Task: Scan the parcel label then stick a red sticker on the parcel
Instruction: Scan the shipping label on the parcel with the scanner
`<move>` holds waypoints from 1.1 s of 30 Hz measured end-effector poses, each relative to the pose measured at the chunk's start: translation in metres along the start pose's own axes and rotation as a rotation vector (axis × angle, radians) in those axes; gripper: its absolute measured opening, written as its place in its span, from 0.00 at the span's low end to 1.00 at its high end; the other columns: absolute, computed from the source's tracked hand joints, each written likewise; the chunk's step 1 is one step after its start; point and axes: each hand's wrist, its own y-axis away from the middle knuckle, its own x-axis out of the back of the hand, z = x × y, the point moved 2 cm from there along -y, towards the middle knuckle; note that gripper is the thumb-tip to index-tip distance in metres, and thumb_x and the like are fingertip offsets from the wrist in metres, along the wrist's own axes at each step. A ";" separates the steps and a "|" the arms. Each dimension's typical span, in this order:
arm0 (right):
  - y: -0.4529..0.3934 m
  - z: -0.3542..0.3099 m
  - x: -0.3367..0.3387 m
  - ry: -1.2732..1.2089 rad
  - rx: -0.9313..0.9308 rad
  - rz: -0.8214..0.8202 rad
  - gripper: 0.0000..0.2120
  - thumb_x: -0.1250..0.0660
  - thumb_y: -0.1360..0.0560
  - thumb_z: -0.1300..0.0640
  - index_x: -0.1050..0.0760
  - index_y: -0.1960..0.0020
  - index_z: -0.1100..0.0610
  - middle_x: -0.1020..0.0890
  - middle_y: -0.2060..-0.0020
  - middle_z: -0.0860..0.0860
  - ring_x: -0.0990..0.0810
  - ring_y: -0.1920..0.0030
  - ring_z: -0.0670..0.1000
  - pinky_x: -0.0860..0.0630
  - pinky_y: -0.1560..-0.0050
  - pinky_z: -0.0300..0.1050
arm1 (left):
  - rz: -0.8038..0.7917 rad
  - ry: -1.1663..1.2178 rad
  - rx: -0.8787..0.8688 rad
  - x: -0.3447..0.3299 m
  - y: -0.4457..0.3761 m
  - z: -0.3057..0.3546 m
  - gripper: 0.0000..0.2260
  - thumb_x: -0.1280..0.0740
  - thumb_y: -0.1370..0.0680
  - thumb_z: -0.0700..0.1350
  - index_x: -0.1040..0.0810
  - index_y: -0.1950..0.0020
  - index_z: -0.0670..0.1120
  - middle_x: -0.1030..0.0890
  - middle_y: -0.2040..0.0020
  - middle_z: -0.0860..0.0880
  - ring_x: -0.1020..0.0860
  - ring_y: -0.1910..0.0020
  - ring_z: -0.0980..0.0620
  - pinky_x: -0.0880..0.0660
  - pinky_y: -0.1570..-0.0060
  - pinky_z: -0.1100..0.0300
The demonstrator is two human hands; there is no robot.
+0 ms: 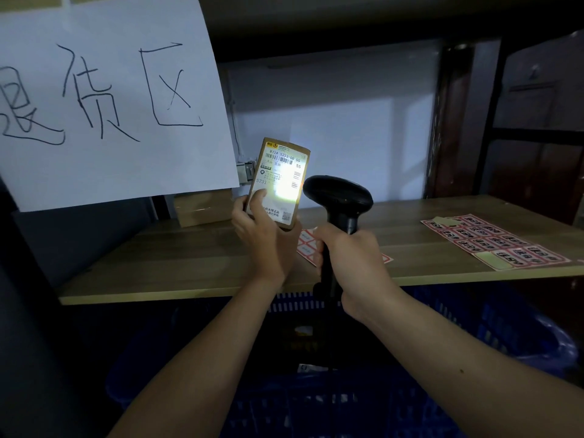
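A small brown cardboard parcel (279,172) with a white shipping label stands upright in my left hand (264,238), thumb lying across the label's lower part. My right hand (350,263) grips the handle of a black barcode scanner (339,194), whose head sits just right of the parcel. The scanner's bright light falls on the middle of the label. On the wooden shelf lie a sheet of red stickers (493,240) at the right and a smaller red sticker sheet (308,245), partly hidden behind my hands.
A wooden shelf board (189,263) runs across in front of me. A large white paper sign (110,96) with handwritten characters hangs at upper left. Another cardboard box (202,208) rests at the shelf's back. A blue plastic basket (474,343) sits below.
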 end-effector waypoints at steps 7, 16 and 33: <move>-0.006 -0.009 0.012 0.235 0.267 -0.003 0.08 0.35 0.31 0.63 0.33 0.64 0.56 0.32 0.76 0.48 0.33 0.74 0.48 0.36 0.72 0.44 | -0.107 0.058 -0.105 0.017 -0.032 -0.020 0.34 0.21 0.33 0.45 0.35 0.32 0.49 0.34 0.37 0.46 0.31 0.41 0.51 0.30 0.53 0.71; -0.008 -0.007 0.008 0.486 0.440 -0.038 0.09 0.35 0.35 0.53 0.36 0.67 0.47 0.28 0.80 0.40 0.32 0.78 0.43 0.38 0.75 0.39 | -0.318 0.046 -0.134 0.059 -0.078 -0.042 0.33 0.22 0.31 0.45 0.35 0.31 0.54 0.25 0.34 0.45 0.27 0.36 0.45 0.29 0.45 0.58; -0.005 -0.005 -0.001 0.498 0.464 -0.090 0.08 0.36 0.36 0.55 0.36 0.68 0.50 0.30 0.79 0.41 0.33 0.78 0.42 0.38 0.78 0.32 | -0.279 -0.196 -0.242 0.060 -0.066 -0.034 0.40 0.21 0.33 0.49 0.37 0.27 0.44 0.28 0.35 0.41 0.29 0.37 0.42 0.32 0.50 0.61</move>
